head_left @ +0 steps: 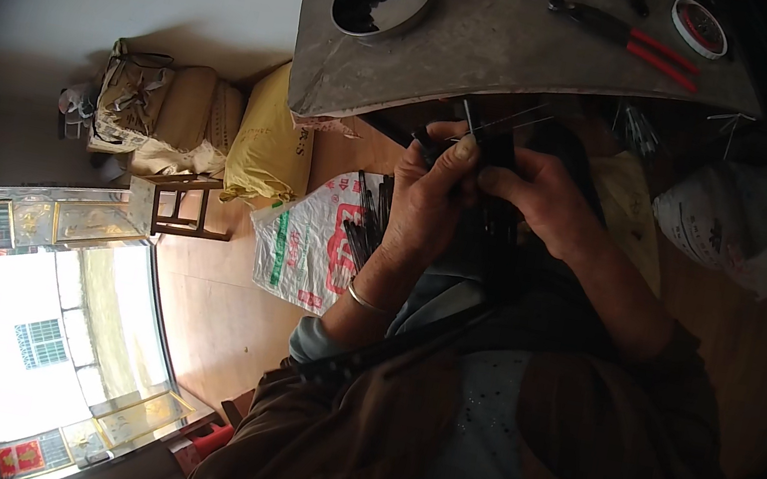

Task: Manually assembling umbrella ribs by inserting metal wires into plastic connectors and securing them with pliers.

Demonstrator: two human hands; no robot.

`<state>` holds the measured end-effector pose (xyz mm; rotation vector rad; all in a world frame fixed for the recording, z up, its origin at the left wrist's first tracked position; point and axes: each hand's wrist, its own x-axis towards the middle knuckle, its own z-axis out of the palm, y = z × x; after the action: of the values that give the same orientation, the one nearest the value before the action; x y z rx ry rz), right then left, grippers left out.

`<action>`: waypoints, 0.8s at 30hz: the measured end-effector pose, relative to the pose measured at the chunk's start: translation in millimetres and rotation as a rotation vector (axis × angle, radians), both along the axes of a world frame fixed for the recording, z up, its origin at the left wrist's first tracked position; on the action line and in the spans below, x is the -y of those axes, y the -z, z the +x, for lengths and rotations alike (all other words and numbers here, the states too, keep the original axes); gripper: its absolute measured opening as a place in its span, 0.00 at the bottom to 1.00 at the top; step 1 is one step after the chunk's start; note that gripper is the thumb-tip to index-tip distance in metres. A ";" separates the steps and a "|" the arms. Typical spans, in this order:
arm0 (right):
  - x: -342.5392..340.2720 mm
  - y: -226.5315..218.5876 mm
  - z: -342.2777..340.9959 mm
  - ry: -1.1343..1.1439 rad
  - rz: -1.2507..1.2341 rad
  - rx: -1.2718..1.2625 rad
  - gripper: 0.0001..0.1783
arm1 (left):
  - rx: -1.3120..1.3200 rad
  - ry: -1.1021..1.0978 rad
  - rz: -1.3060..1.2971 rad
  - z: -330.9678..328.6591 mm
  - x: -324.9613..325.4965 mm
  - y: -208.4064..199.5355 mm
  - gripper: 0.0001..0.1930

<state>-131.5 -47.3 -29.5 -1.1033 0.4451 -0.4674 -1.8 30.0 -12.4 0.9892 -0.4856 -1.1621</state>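
Bent over the curved edge of a dull gray, scuffed tabletop (474,60), a person works with both hands close together just below its rim. The left hand (431,187) — fingers curled, thumb pressed down — pinches a slim, shiny metal rod (469,115), while the right hand (547,201), its fingers bent inward, grips a matte dark piece (497,152) between the two hands, its exact shape lost in shadow. Fine, straight wires (529,117) jut out beside them. On the tabletop sit a round, metal-rimmed dish (397,12) of small black pieces and red-handled pliers (629,43); below, thin dark rods (366,221) lie on a crinkled white woven sack (300,251) — near a plump yellow one (269,144).
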 end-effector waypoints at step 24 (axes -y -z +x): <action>-0.5 -4.8 1.4 0.068 -0.059 -0.053 0.11 | 0.116 -0.037 0.002 -1.5 -0.3 -1.8 0.10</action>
<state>-130.1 -46.8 -24.7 -1.1628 0.5191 -0.5145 -3.3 30.3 -10.6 1.0670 -0.5559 -1.0763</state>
